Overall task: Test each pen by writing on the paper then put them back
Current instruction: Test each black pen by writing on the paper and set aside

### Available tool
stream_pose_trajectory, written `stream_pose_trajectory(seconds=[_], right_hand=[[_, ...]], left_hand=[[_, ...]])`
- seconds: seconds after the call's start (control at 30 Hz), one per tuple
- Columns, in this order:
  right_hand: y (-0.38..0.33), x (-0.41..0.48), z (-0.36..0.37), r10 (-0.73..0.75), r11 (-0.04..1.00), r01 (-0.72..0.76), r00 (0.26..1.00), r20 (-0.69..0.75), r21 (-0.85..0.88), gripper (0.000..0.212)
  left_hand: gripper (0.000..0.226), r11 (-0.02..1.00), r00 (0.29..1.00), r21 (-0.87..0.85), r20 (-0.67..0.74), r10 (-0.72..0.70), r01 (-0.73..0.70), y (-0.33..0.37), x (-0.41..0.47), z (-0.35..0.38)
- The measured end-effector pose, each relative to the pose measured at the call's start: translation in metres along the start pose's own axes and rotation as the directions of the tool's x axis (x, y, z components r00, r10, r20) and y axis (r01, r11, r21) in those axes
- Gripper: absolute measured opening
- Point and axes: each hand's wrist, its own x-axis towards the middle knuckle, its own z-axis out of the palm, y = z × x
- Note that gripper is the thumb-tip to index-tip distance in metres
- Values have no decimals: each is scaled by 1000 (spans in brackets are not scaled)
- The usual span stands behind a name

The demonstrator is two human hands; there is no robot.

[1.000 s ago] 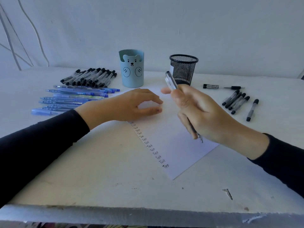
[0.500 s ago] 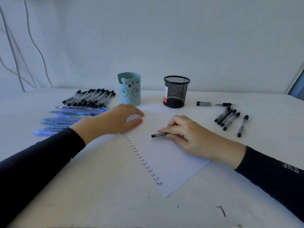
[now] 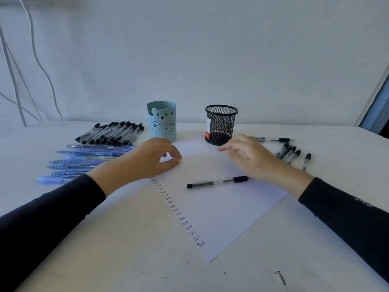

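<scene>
A white sheet of paper (image 3: 221, 209) lies on the table with a column of "Test" words down its left edge. A black pen (image 3: 216, 182) lies loose across the paper. My left hand (image 3: 151, 160) rests on the paper's upper left part, fingers loosely curled and holding nothing. My right hand (image 3: 250, 154) hovers, blurred, above the paper's upper right, fingers spread and empty, just beyond the pen. A blue bear pen holder (image 3: 161, 124) and a black mesh pen holder (image 3: 221, 124) stand behind the paper.
Several black pens (image 3: 111, 132) and several blue pens (image 3: 84, 161) lie at the left. More black pens (image 3: 291, 152) lie at the right, and an uncapped one (image 3: 273, 140) is near the mesh holder. A small screw (image 3: 281, 277) lies near the front edge.
My right hand lowered the pen onto the paper, let go of it and lifted away toward the right. The view tilted upward. My left hand stayed on the paper.
</scene>
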Motion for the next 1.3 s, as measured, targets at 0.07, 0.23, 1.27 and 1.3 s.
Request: stream_pose_trajectory(seconds=[0.07,0.23,1.27,1.3], right_hand=[[25,13,-17,149,980,-160,984,-95,-119,23],[69,14,-37,372,875,-356,928,-15,-329,41],[-25,-13,3,35,995,-34,999,-10,95,52],[-26,-14,6,-17,995,20,999,-35,96,48]], left_hand=[[7,994,996,-89,-62,60,-66,18,-1,-4],[31,949,981,-310,158,115,-62,62,-11,-6],[15,815,659,-191,-502,-560,547,-115,-25,-62],[17,805,665,-173,-480,-572,568,-121,-28,-60]])
